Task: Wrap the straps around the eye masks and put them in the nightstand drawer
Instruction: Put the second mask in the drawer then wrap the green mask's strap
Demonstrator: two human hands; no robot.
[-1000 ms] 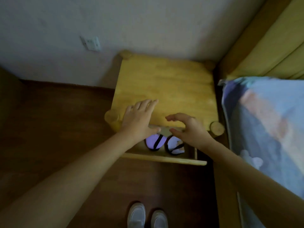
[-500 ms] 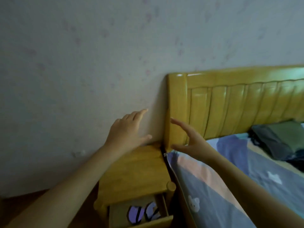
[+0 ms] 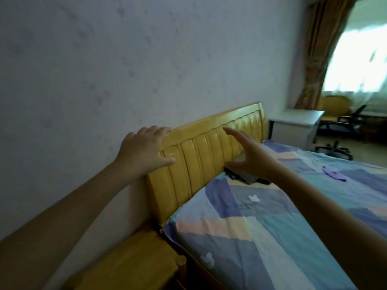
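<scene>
Head view takes in two bare hands, both empty and held up in front of the wooden headboard (image 3: 209,147). On the left hand (image 3: 142,151) the fingers are spread and relaxed, with nothing between them; whether it touches the headboard's upper left corner cannot be told. On the right hand (image 3: 249,155) the fingers are straight and the thumb is set wide apart, and it holds nothing above the pillow end of the bed (image 3: 272,227).

One eye mask (image 3: 334,174), purple, lies flat on the patchwork sheet toward the far side of the bed, well apart from both hands. One dark bundle of cloth (image 3: 245,176) sits against the headboard, just under the right hand. One nightstand (image 3: 134,262) shows at the bottom edge, its top bare, tight between the wall (image 3: 104,70) and the mattress edge; its drawer is out of sight.

Open sheet runs between the right hand and the mask. Beyond the bed's far edge stand one white desk (image 3: 295,124) and one office chair (image 3: 347,122), under a bright curtained window (image 3: 360,59).
</scene>
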